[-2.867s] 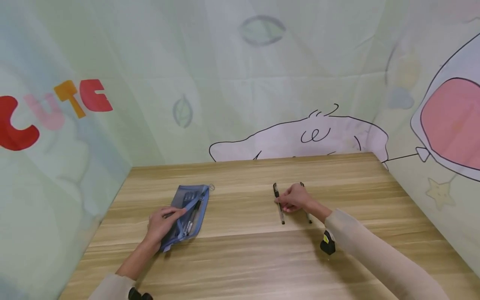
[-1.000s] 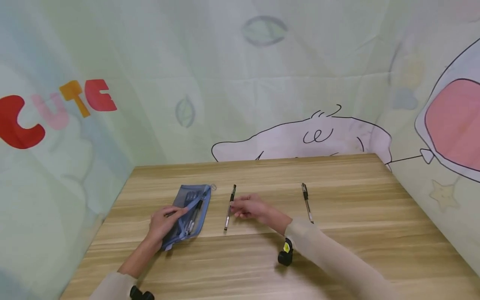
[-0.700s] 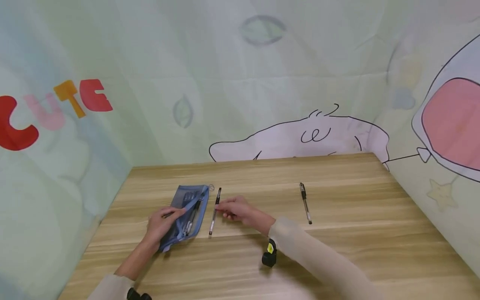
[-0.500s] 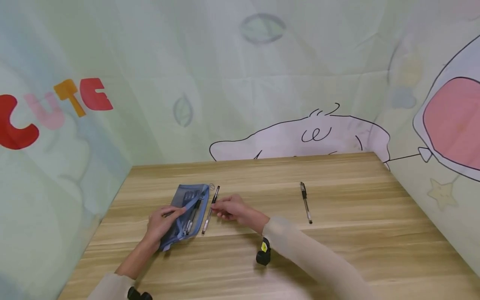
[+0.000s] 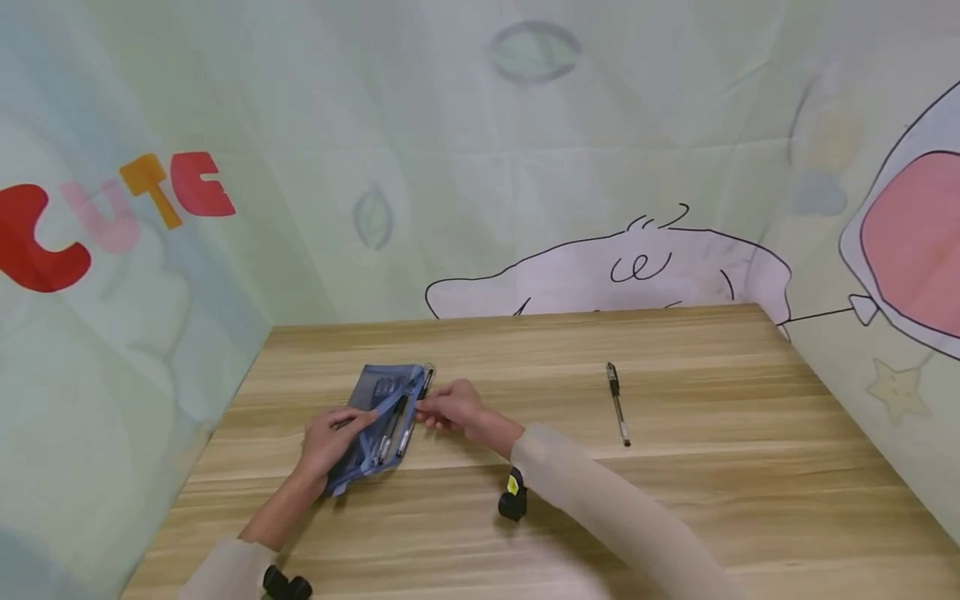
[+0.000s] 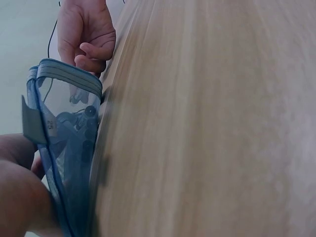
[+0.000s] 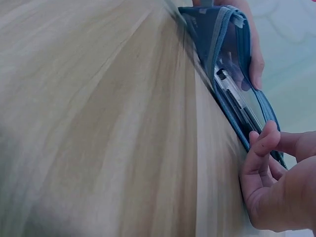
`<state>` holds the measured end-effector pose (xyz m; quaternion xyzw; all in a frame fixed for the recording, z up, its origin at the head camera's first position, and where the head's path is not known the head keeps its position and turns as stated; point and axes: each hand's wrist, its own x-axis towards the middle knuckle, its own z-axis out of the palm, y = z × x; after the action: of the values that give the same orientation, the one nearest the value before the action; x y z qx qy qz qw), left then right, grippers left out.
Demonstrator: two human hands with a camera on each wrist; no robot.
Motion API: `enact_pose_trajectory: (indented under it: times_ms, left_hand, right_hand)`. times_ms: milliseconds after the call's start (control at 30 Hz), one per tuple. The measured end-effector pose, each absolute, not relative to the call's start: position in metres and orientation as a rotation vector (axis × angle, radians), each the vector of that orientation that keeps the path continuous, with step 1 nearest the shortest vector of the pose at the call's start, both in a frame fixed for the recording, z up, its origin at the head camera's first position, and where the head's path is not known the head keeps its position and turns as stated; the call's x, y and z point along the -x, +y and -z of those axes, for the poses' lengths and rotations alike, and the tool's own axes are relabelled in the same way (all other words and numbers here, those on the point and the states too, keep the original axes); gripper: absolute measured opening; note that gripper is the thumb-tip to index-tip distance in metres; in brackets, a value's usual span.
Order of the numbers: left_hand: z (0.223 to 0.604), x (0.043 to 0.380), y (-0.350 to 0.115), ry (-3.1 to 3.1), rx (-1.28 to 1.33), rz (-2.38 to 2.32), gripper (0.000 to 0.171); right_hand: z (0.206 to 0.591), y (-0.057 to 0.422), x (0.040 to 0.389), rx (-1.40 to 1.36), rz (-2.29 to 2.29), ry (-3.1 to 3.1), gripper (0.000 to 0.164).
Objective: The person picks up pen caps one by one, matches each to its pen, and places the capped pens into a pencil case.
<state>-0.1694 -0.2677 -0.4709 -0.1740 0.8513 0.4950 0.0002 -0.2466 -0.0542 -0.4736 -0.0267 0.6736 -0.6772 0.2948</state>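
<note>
A blue mesh zip pencil case [image 5: 369, 385] lies at the left of the table, its mouth held apart, with several pens inside. My left hand [image 5: 327, 439] grips the upper edge of its opening. In the head view my right hand [image 5: 453, 407] is at the opening's right edge, pinching a black-capped clear pen [image 5: 406, 435] whose lower part is inside the case. The right wrist view shows pens [image 7: 236, 96] in the mouth, beside the curled fingers of the right hand [image 7: 276, 182]. Another black-capped pen [image 5: 618, 406] lies alone to the right.
The wooden table [image 5: 480, 533] meets a printed fabric backdrop [image 5: 450, 167] at its back and sides. A small black wrist camera [image 5: 513, 495] hangs under the right sleeve, and another [image 5: 287, 583] sits at the left cuff.
My right hand has carried the pen leftward from mid-table to the pencil case and moved it into the opening. The left hand keeps its grip on the case; the other pen has not moved.
</note>
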Motion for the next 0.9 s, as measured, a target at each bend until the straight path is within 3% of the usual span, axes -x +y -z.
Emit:
enact_pose_trajectory:
  times_ms: [733,900]
  left_hand:
    - [0.472,0.169,-0.267,2.68,0.575,-1.543,0.045]
    - [0.472,0.169,-0.267,2.701,0.567,-1.56,0.041]
  right_hand:
    - [0.488,-0.077,0.23,0.301,1.888,2.245,0.017]
    - [0.488,-0.078,0.229,0.386,1.903,2.28,0.042]
